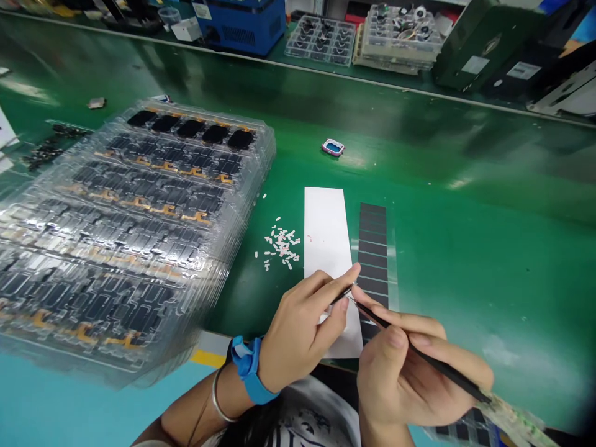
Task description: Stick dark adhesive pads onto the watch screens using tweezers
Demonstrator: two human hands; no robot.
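My right hand (419, 379) is closed around black tweezers (447, 371), whose tips point left toward my left hand. Between the thumb and fingers of my left hand (300, 326) is a small dark flat part (342, 294), mostly covered by the fingers. The tweezer tips meet the edge of this part, or lie very near it. Both hands are over the lower end of a white paper strip (326, 217). Right of the paper lies a clear sheet with a column of black rectangles (373, 251). To its left, small white slips (283, 245) lie scattered in a pile.
A tall stack of clear plastic trays (162, 180) holding dark screen-like parts with orange flex tails fills the left. A small blue-and-pink frame (333, 147) lies farther back on the green bench. On the shelf behind stand a blue machine (242, 28) and parts trays (321, 40).
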